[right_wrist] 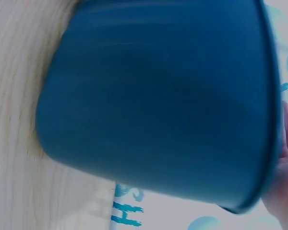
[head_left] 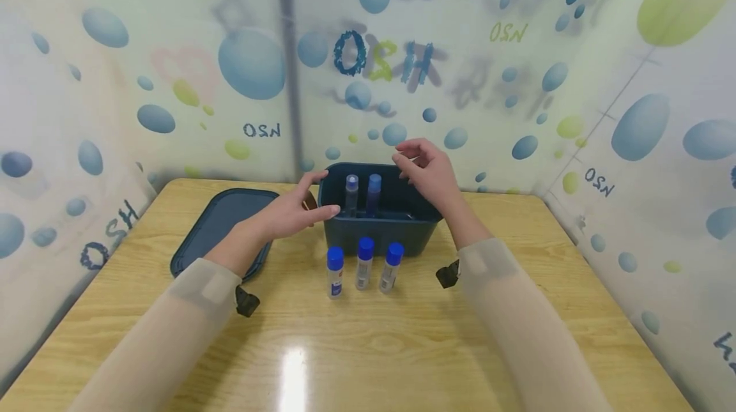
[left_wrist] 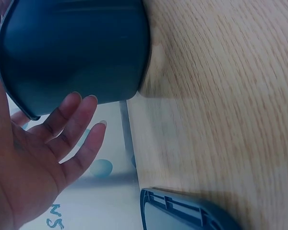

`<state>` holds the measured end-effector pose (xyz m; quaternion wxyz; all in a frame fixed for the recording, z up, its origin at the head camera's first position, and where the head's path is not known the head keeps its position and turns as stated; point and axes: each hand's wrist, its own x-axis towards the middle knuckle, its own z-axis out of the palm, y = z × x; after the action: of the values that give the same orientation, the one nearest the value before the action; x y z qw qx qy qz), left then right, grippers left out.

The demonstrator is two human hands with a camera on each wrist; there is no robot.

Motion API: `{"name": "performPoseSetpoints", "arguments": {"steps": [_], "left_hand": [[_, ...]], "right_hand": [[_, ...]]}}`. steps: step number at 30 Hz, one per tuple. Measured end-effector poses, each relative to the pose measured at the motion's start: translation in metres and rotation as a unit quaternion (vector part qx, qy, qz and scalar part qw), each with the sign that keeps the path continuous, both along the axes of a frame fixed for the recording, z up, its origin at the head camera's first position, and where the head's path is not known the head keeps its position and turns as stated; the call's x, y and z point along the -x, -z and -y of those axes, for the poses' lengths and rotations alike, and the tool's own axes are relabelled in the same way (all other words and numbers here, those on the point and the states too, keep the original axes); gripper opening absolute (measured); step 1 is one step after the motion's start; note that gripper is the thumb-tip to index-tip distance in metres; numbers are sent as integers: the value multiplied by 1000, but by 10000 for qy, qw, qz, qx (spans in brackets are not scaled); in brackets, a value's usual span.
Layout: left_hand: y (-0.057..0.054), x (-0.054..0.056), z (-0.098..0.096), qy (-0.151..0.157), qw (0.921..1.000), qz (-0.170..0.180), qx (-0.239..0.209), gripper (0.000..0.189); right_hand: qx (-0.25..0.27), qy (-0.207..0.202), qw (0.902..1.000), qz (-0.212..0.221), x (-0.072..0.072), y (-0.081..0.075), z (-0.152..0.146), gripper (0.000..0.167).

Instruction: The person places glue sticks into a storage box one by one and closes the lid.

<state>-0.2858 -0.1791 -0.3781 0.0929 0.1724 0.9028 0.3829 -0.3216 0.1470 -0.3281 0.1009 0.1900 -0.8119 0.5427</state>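
Note:
A dark blue plastic bin (head_left: 379,236) stands on the table, its mouth facing up. Inside, toward its left end, two blue-capped glue sticks (head_left: 352,191) stand upright. Three more glue sticks (head_left: 365,265) with blue caps stand in a row before the bin. My left hand (head_left: 290,211) spans the bin's left end, thumb and index finger at the rim; in the left wrist view its other fingers (left_wrist: 81,124) spread loosely beside the wall. Over the bin's right end hovers my right hand (head_left: 428,172), fingers loosely bent and holding nothing. In the right wrist view, the bin wall (right_wrist: 158,105) covers most of the picture.
A dark blue lid (head_left: 221,227) lies flat on the wooden table (head_left: 356,354) left of the bin, partly under the left forearm. Patterned walls (head_left: 489,99) rise behind and beside the table. Black devices (head_left: 247,301) hang at both wrists.

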Motion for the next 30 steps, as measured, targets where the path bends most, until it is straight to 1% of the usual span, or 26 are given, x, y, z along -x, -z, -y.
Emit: {"name": "performPoseSetpoints", "arguments": {"steps": [4,8,10,15,17,21,26,30], "left_hand": [[0,0,-1,5,10000,-38,20,99],[0,-1,-1,-9,10000,-30,4,98],[0,-1,-1,-32,10000,-27,-10,98],[2,0,-1,3,10000,9,-64,99],[3,0,-2,29,10000,24,-85,100],[3,0,-1,12,10000,19,-82,100],[4,1,-1,21,10000,-13,-92,98],[4,1,-1,63,9999,-12,-153,97]], "right_hand": [[-99,-211,9997,48,-19,-4,-10,33],[-215,-419,9986,251,-40,-5,-20,38],[-290,-491,9977,379,-51,-4,-25,39],[-398,-644,9946,707,-78,2,-39,34],[-437,-711,9935,774,-86,5,-44,32],[-548,-872,9912,836,-98,14,-51,33],[-818,-965,9867,1019,-108,27,-55,36],[-981,-1154,9818,1146,-113,36,-55,38]]}}
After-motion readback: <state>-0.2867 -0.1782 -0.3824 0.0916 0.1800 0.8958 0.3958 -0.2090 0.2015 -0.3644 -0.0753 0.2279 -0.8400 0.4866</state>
